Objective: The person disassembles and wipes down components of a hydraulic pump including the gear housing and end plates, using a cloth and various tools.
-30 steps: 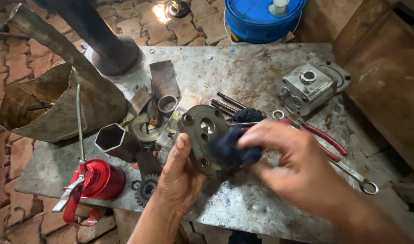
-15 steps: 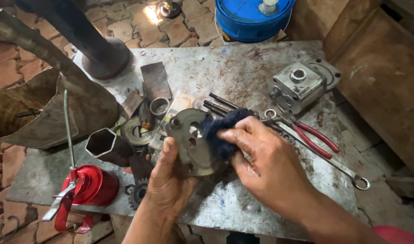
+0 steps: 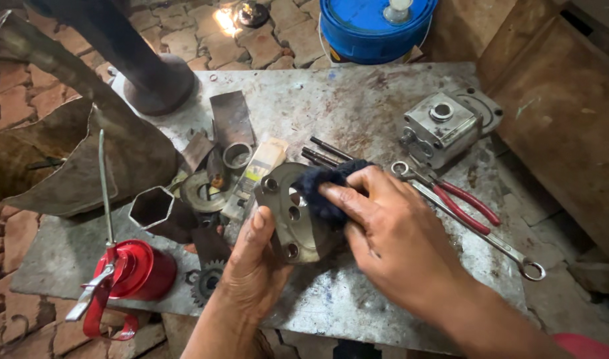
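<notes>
The round metal cover plate (image 3: 292,216) stands tilted on edge near the centre of the worktop (image 3: 357,106), its drilled face turned up toward the camera so the bores are open to view. The left hand (image 3: 254,276) props it from 7 o'clock, thumb laid along the rim and fingers closed around the back edge, which keeps the plate from rolling. The right hand (image 3: 394,242) comes in from 4 o'clock; its fingers are closed on a dark blue rag (image 3: 324,189) and press it against the upper right of the plate face.

Around the plate:
- At 9 o'clock: a flat metal ring (image 3: 201,191), a short sleeve (image 3: 237,155) and a hexagonal tube section (image 3: 151,207), lying close together within reach.
- At 8 o'clock: a small toothed gear (image 3: 206,282) beside a red oil can (image 3: 135,269), whose long spout points up.
- At 1 o'clock: two dark bolts (image 3: 327,151) just beyond the rag.
- At 2 o'clock: a grey pump housing (image 3: 444,126), well apart from the plate.
- At 3 o'clock: red-handled pliers (image 3: 460,203) lying across a long spanner (image 3: 480,233).
- At 12 o'clock, off the worktop: a blue drum (image 3: 377,30) on the brick floor (image 3: 185,40).
</notes>
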